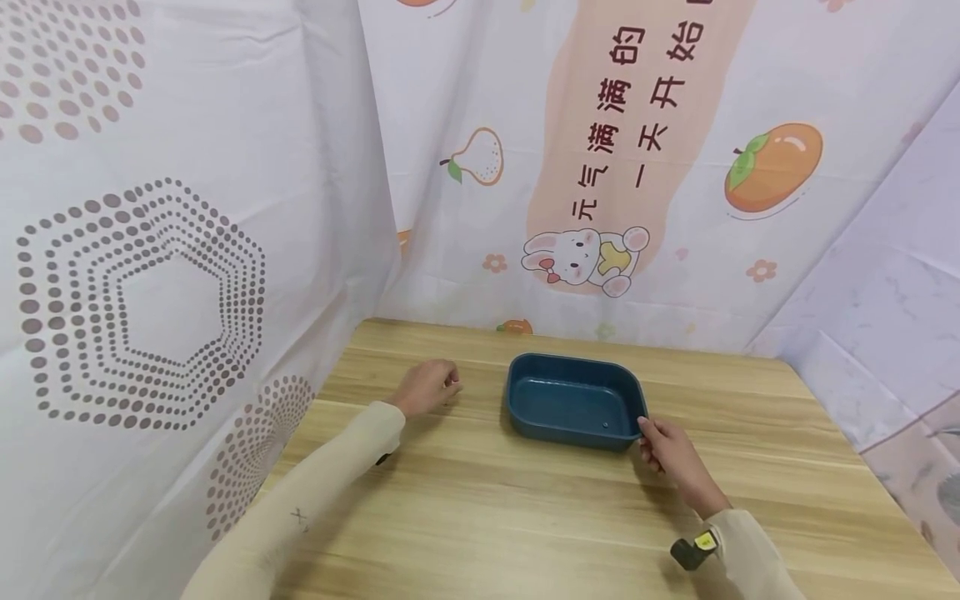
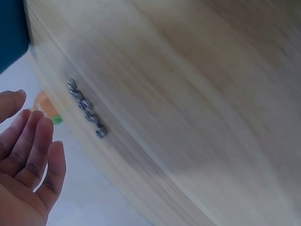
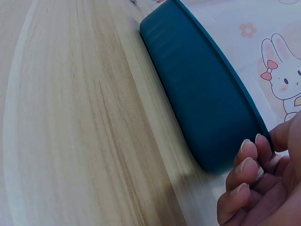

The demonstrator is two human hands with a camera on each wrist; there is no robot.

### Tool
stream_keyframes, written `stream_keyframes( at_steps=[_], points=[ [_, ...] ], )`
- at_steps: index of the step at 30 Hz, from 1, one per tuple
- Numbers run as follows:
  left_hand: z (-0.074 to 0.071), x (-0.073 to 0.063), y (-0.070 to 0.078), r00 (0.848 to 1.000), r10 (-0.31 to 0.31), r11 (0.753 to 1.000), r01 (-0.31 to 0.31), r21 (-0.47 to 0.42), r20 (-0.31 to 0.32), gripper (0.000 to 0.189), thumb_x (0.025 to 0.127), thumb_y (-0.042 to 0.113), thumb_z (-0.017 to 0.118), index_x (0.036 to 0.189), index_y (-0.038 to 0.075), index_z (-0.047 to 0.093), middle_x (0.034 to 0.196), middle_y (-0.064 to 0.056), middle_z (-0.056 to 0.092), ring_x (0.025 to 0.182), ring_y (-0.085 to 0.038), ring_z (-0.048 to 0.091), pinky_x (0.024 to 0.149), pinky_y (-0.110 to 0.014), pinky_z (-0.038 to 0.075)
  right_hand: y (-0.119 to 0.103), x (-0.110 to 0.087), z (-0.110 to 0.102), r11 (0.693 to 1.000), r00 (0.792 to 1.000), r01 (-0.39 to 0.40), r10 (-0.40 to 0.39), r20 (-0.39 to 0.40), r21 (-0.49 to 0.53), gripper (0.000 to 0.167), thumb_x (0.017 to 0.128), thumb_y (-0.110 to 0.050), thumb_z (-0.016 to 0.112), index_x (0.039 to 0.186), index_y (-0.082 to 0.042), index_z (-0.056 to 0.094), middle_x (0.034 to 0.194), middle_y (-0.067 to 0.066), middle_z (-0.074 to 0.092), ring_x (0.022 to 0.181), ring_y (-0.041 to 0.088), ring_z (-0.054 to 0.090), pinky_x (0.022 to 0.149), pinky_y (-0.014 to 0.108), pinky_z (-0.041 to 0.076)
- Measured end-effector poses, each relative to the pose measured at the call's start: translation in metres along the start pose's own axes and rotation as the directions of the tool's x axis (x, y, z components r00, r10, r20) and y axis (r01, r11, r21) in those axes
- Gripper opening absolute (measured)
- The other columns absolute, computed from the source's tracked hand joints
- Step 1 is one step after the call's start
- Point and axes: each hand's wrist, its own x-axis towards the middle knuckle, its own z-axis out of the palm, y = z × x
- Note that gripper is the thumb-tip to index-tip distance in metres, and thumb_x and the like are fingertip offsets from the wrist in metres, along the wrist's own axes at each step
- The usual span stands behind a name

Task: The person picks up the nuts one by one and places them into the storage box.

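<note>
Right hand (image 1: pixel 671 457) pinches 1 corner of the blue tray (image 1: pixel 562 435), probably to steady it where it rests on the wooden table (image 1: pixel 487 517). Left hand (image 1: pixel 427 388), loosely curled and holding nothing visible, is near a row of small metal pieces (image 2: pixel 87 110), perhaps laid within its reach.

Dark teal-blue, rounded-rectangular open tray (image 1: pixel 562 404) sits on the light-brown wood-grain table (image 1: pixel 480 517). One tiny round spot (image 1: pixel 605 425) on its floor, too small to identify. Right hand (image 1: pixel 677 461), cream sleeve (image 1: pixel 750 550), pinches the tray's near right corner. Left hand (image 1: pixel 426 388) is left of the tray, apart from it, fingers loosely bent. White cloth with printed fruit and rabbit (image 1: pixel 480 242) hangs behind the table.
</note>
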Motion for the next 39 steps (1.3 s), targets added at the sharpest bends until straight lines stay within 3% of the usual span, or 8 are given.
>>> stream_keyframes(
  at_steps=[9, 19, 39],
  points=[
    [-0.002, -0.009, -0.014, 0.999, -0.027, 1.0, 0.027, 0.005, 0.028, 0.012, 0.095, 0.018, 0.076, 0.092, 0.007, 0.072, 0.087, -0.002, 0.069, 0.075, -0.014, 0.063, 0.068, -0.033, 0.055, 0.001, 0.002, 0.0, 1.0, 1.0, -0.009, 0.009, 0.002, 0.002, 0.048, 0.112, -0.04, 0.041, 0.098, 0.003, 0.057, 0.076, 0.004, 0.054, 0.062, 0.013, 0.047, 0.055, 0.026, 0.042],
    [-0.002, -0.022, -0.026, 0.989, -0.091, 0.994, 0.097, -0.053, 0.113, 0.015, 0.092, 0.02, 0.079, 0.087, 0.01, 0.069, 0.08, 0.004, 0.065, 0.07, -0.011, 0.057, 0.065, -0.029, 0.053, 0.003, 0.003, 0.001, 1.0, 1.0, -0.017, 0.017, 0.012, 0.002, 0.048, 0.112, -0.04, 0.04, 0.099, 0.003, 0.057, 0.076, 0.004, 0.054, 0.061, 0.014, 0.047, 0.055, 0.026, 0.042],
    [-0.003, -0.027, -0.03, 0.99, -0.117, 0.993, 0.115, 0.022, 0.083, 0.017, 0.087, 0.023, 0.083, 0.082, 0.013, 0.07, 0.083, 0.005, 0.07, 0.073, -0.009, 0.061, 0.068, -0.032, 0.055, 0.005, 0.006, -0.001, 0.999, 0.999, -0.037, 0.037, 0.018, 0.019, 0.046, 0.113, -0.038, 0.04, 0.098, 0.003, 0.057, 0.076, 0.004, 0.055, 0.061, 0.014, 0.047, 0.055, 0.027, 0.042]
  ],
)
